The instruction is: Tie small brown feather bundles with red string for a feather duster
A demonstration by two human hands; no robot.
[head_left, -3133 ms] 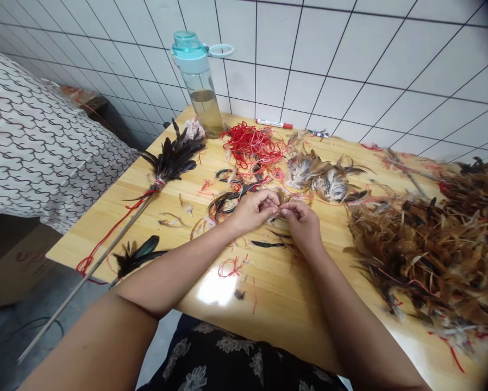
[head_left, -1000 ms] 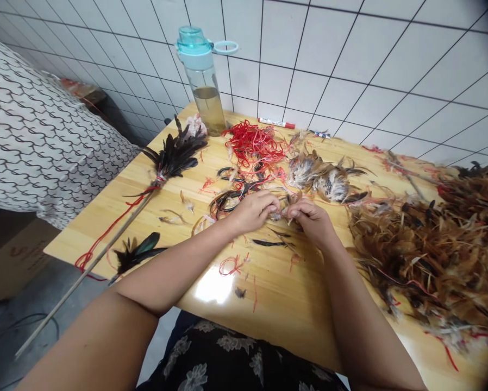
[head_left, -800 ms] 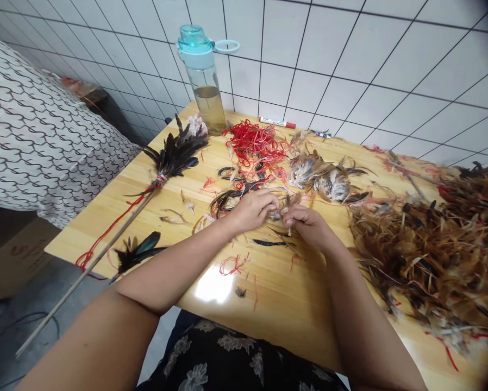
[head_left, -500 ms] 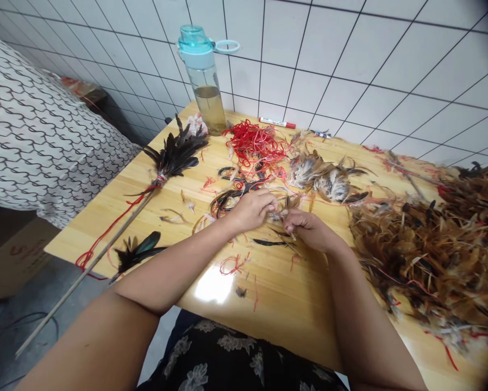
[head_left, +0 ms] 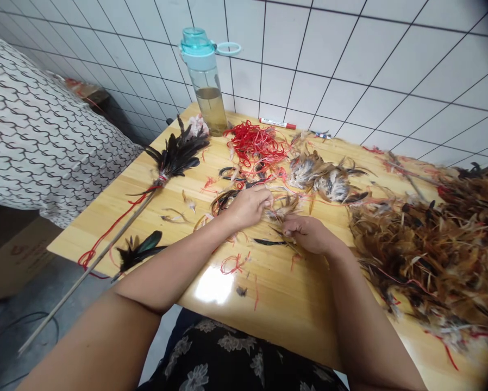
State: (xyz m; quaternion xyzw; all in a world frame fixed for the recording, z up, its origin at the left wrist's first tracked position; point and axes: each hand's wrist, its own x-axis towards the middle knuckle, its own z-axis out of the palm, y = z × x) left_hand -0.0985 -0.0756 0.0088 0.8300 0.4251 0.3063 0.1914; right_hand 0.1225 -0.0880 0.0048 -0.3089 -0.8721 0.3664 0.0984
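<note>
My left hand [head_left: 250,207] is closed in a pinch over the middle of the table; what lies between its fingertips is hidden. Close beside it on the right, my right hand [head_left: 309,232] has its fingers curled in, with thumb and forefinger at a small bunch of brown feathers [head_left: 287,206]. Those feathers fill the gap between both hands. A dark narrow feather [head_left: 269,242] lies on the wood just below. Behind my left hand are black-handled scissors [head_left: 232,174], partly covered by a tangle of red string [head_left: 254,142].
A stick with black feathers [head_left: 174,155] tied on lies at left, overhanging the table [head_left: 285,320]. A water bottle [head_left: 207,92] stands at the back by a marker [head_left: 277,124]. Pale fluffy feathers [head_left: 327,176] lie behind my right hand; a big brown feather heap [head_left: 431,250] covers the right side.
My left hand has shifted slightly left and up, away from my right hand, so more of the small feather bunch shows between them. The right hand stays nearly in place.
</note>
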